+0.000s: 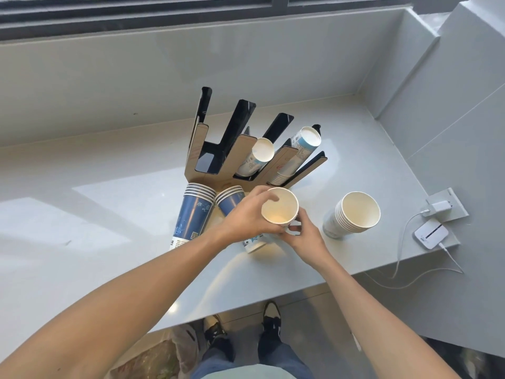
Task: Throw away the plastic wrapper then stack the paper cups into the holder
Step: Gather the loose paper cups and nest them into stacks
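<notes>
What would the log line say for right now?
both hands gripping cup stack | holder: two slots filled, one empty | three stacks waiting on counter

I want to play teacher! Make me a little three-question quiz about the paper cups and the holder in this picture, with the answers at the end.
1. True or false: every slot of the cup holder is filled with cups.
2. What does the left hand grip together with the right hand?
A) a phone
B) a stack of cups
C) a charger
3. Fill in: the loose stack standing right of the hands has its open end facing ____.

Key:
1. False; the left slot is empty, two others hold cups.
2. B
3. up
</notes>
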